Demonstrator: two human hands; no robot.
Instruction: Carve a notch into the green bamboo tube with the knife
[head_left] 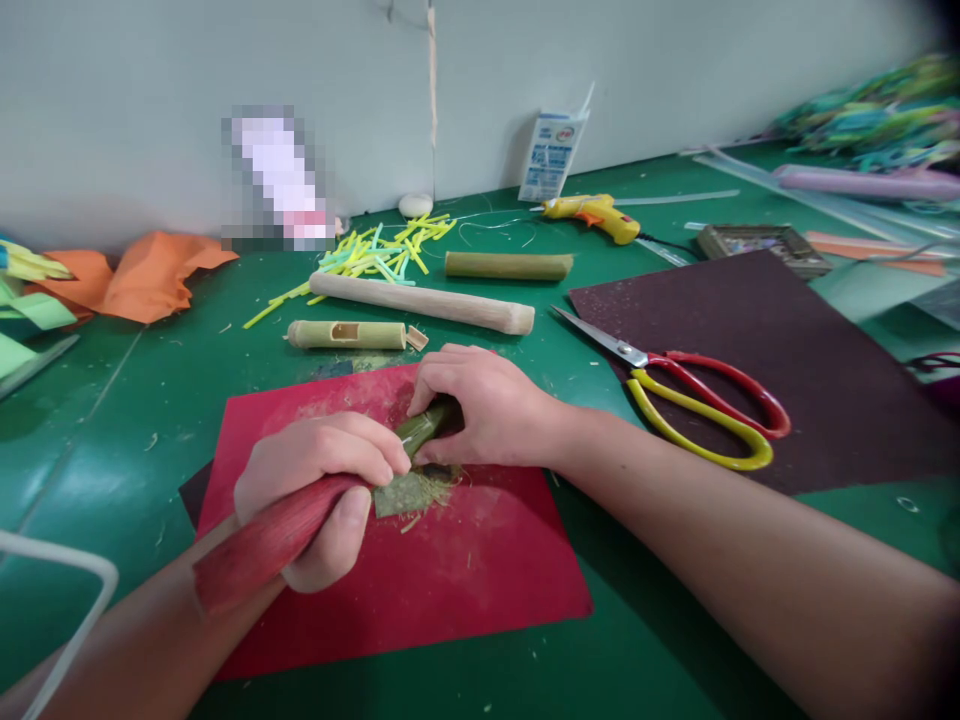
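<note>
My left hand is wrapped round the thick red wooden handle of a tool. Its working tip is mostly hidden by my fingers and meets a green bamboo piece. My right hand grips that bamboo from above, thumb on the near side. Both hands are over a red sheet. Below the bamboo lies a grey-green scrap with fine shavings round it. Just beyond the sheet is a bamboo tube with a rectangular notch cut in it, and a small cut chip beside it.
Farther back lie a pale wooden stick, another bamboo length, yellow-green strips and a yellow glue gun. Big scissors, blades apart, rest on a dark sheet by my right forearm. A white cable arcs at the lower left.
</note>
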